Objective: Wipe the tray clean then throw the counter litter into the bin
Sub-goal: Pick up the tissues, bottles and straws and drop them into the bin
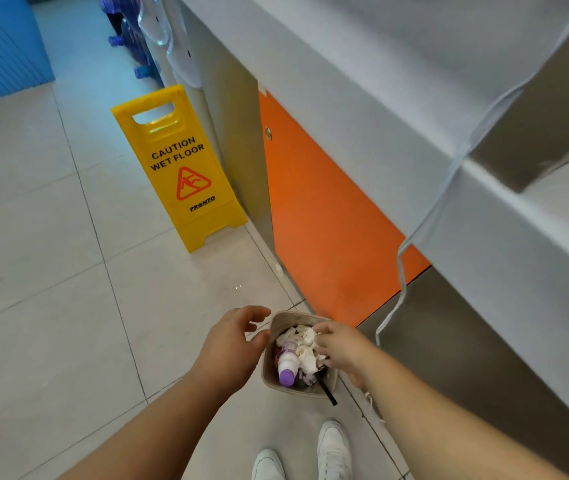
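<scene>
As both arms reach down over the small beige plastic bin [269, 377] on the pale tiled floor [51, 271], the left hand [232, 344] hovers just beside its left rim, grip released, fingers loosely spread. The right hand [340, 348] hangs over the right rim, fingers slack above the crumpled white tissues [305, 336]; its grip looks released too, with nothing pinched that I can make out.

The litter sits in the bin: tissues heaped high, a white bottle with a purple cap [288, 363] lying among them, a thin black straw [328, 393] poking out past the near rim. The tray is out of view, so its state can't be judged.

Here's the worry: that pile is brimming (the bin is small), so a nudge from either hand could tip tissues or the straw onto the floor. The bin looks light, and a knock on the rim might topple it. And the yellow wet-floor sign [179, 168] hints at slippery tiles under those white shoes [333, 448].
</scene>
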Action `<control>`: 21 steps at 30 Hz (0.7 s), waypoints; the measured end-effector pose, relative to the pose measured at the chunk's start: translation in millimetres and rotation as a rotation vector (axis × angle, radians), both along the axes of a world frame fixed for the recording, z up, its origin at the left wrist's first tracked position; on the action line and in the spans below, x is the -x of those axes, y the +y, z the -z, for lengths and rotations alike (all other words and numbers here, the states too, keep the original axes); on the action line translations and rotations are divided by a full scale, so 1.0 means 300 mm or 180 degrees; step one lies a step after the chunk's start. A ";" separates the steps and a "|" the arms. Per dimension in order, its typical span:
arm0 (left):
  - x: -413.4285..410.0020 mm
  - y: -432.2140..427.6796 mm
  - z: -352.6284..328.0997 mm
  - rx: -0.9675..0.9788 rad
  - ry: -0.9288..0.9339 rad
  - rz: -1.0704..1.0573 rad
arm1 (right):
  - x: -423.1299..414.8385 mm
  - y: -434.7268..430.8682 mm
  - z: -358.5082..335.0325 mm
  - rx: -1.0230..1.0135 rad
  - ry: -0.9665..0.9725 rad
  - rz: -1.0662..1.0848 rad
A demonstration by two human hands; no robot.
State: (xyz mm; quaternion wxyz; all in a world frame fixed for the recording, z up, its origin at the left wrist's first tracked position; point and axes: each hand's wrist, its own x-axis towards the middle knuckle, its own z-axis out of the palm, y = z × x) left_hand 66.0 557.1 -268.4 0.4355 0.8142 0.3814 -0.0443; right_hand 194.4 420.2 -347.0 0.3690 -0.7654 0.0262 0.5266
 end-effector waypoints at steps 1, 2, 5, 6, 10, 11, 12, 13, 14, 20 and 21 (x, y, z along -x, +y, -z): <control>0.002 0.002 -0.038 -0.0020 -0.0030 0.0023 | -0.006 -0.001 -0.059 -0.0081 -0.0053 0.0002; 0.006 0.004 -0.077 -0.0033 -0.0061 0.0052 | -0.010 -0.006 -0.120 -0.0165 -0.0107 0.0015; 0.021 0.004 -0.198 -0.0100 -0.0170 0.0227 | 0.000 -0.037 -0.317 -0.0430 -0.0210 0.0054; 0.027 0.001 -0.241 -0.0125 -0.0220 0.0293 | 0.010 -0.054 -0.385 -0.0515 -0.0262 0.0036; 0.032 -0.026 -0.424 -0.0224 -0.0512 0.0587 | 0.046 -0.144 -0.669 -0.0839 -0.0593 -0.0053; 0.027 -0.039 -0.470 -0.0237 -0.0612 0.0665 | 0.053 -0.171 -0.742 -0.0912 -0.0710 -0.0072; 0.020 -0.053 -0.516 -0.0233 -0.0704 0.0752 | 0.058 -0.199 -0.814 -0.1008 -0.0836 -0.0082; 0.010 -0.067 -0.562 -0.0221 -0.0790 0.0857 | 0.061 -0.228 -0.884 -0.1088 -0.0970 -0.0079; -0.002 -0.081 -0.604 -0.0199 -0.0862 0.0960 | 0.063 -0.258 -0.949 -0.1135 -0.1116 -0.0062; -0.114 -0.199 -0.794 -0.0233 -0.1151 0.1531 | 0.053 -0.469 -1.216 -0.1203 -0.1757 0.0310; -0.136 -0.226 -0.818 -0.0220 -0.1197 0.1606 | 0.046 -0.510 -1.238 -0.1182 -0.1812 0.0372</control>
